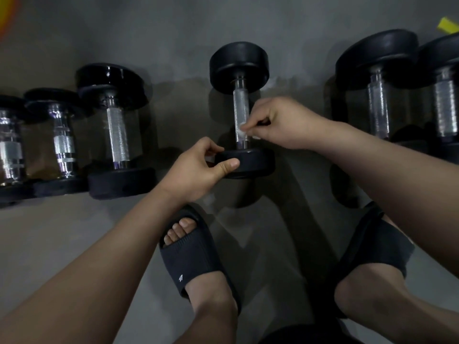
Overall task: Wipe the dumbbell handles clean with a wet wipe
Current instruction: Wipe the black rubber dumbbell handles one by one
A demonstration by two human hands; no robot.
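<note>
Grey floor [62, 232]; right hand [285, 125] presses wipe [242, 132] on dumbbell handle [240, 105].

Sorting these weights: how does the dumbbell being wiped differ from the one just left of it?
The wiped dumbbell is held: left hand grips its near head, right hand pinches the wet wipe on its handle; the left neighbour lies untouched. The wiped dumbbell's far head looks matte, the neighbour's glossy. Both have knurled silver handles.
</note>
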